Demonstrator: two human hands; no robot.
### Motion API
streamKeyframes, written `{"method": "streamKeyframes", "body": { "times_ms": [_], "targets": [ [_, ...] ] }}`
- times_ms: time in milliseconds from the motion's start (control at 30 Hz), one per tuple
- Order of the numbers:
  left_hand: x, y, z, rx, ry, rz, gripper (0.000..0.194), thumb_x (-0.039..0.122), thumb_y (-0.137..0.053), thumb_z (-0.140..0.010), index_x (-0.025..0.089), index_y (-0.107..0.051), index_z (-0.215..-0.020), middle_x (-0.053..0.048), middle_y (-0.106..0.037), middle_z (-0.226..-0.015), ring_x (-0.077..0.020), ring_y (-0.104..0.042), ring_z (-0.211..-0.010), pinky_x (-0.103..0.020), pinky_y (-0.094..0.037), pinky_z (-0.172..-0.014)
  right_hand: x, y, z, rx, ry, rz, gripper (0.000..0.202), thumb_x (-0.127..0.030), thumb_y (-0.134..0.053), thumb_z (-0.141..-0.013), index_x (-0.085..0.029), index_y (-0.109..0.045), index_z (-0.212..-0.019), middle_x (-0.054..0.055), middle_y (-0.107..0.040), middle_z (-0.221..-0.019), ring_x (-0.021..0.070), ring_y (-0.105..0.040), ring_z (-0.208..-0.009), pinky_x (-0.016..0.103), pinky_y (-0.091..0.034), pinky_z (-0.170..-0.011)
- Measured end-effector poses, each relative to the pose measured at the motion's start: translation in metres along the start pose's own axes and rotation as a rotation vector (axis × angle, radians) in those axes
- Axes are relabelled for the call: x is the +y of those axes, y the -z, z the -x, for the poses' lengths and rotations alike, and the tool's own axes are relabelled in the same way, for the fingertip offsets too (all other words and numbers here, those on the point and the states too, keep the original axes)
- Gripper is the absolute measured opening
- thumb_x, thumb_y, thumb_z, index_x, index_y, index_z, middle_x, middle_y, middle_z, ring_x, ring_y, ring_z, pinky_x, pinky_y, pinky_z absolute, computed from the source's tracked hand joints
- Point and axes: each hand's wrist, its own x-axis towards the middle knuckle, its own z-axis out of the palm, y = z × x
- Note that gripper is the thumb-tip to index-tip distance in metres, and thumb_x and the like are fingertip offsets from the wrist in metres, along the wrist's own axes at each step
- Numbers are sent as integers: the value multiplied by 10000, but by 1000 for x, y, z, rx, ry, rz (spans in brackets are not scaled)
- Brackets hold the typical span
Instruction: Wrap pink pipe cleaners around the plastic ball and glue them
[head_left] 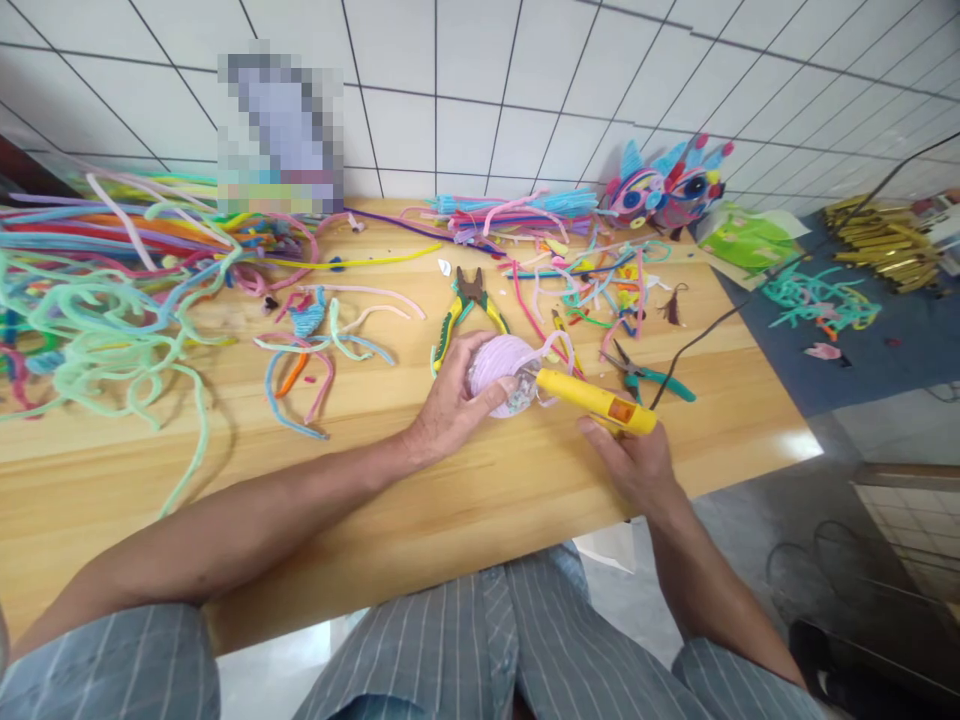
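Observation:
My left hand (pixel 457 400) is closed around a ball (pixel 499 365) partly wrapped in lilac pipe cleaner, its thumb across the front. A loose lilac strand loops off the ball's right side. In my right hand (pixel 637 465) is a yellow glue gun (pixel 596 398), gripped from below, with its nozzle at the ball's unwrapped, speckled patch. Whether the nozzle touches the patch, I cannot tell. Just behind the ball lie yellow-and-green handled pliers (pixel 471 300) with jaws pointing away. Teal-handled pliers (pixel 649 375) rest to the right of the glue gun.
Mint-green pipe cleaners (pixel 112 320) tangle at the left, before a heap of coloured ones. Bundled stems (pixel 517 215) and a finished colourful figure (pixel 667 185) stand along the tiled wall. A black cord (pixel 705 325) runs from the glue gun across the table's right edge.

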Motion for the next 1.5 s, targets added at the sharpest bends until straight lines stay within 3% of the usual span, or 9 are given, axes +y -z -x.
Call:
{"method": "streamKeyframes", "body": {
  "times_ms": [233,467,600,700,867,933,1033,1167,1500],
  "targets": [
    [-1,3,0,14,28,-33,642,615,-761,-936,246,-570,-1425,-110,-633,-1419,-296,-610,-1348,-469,-489,-1188,16,24,11,111,-170,-149,236,-455,-727,-965,-247,-802,-1046,55,-856,-1053,264,-817,-966,401,-671,-883],
    [0,5,0,0,56,-39,666,603,-780,-917,232,-557,-1423,-120,-627,-1416,-296,-615,-1333,-485,-494,-1184,116,107,8,470,-507,158,455,-570,-665,-898,-186,-790,-1108,90,-828,-1016,237,-737,-845,370,-597,-773],
    [-1,5,0,8,49,-47,670,608,-776,-912,236,-559,-1426,-116,-630,-1414,-298,-616,-1326,-492,-493,-1186,168,124,-4,539,-660,307,496,-621,-670,-817,-169,-767,-998,136,-807,-945,293,-728,-882,420,-584,-812],
    [-3,5,0,10,42,-51,663,591,-775,-916,241,-557,-1436,-116,-627,-1425,-300,-617,-1333,-491,-494,-1187,181,126,-3,559,-685,365,452,-622,-711,-775,-182,-727,-877,143,-768,-860,329,-723,-894,476,-588,-861],
    [-3,3,1,26,-4,-70,619,580,-767,-933,246,-564,-1413,-114,-630,-1408,-296,-617,-1329,-478,-507,-1172,145,104,22,750,-559,479,603,-632,-648,-864,-134,-669,-1204,250,-698,-1283,412,-649,-1229,682,-478,-1124],
    [-2,3,0,-6,-28,-81,631,596,-758,-941,249,-554,-1426,-118,-626,-1411,-296,-613,-1339,-482,-497,-1187,113,84,29,762,-453,467,566,-586,-619,-930,-157,-641,-1299,224,-674,-1354,386,-647,-1269,648,-514,-1111],
    [-2,3,-1,-13,-64,-100,636,616,-745,-949,250,-543,-1429,-123,-612,-1432,-298,-599,-1367,-483,-477,-1213,56,47,22,496,8,388,325,-394,-721,-965,-248,-703,-1255,130,-748,-1284,340,-686,-1259,597,-557,-1107],
    [-4,2,0,-12,-93,-102,631,587,-748,-957,238,-534,-1437,-133,-595,-1463,-303,-581,-1400,-491,-451,-1240,-4,4,-12,101,390,287,435,-229,-679,-996,-356,-656,-1412,92,-672,-1495,315,-662,-1368,547,-602,-1095],
    [-2,1,1,-19,-99,-85,589,496,-737,-975,221,-527,-1451,-146,-600,-1451,-303,-592,-1392,-488,-459,-1236,-16,-23,-51,-24,617,266,507,-206,-616,-1047,-289,-567,-1545,124,-723,-1386,309,-651,-1394,568,-568,-1174]
  ]
}}
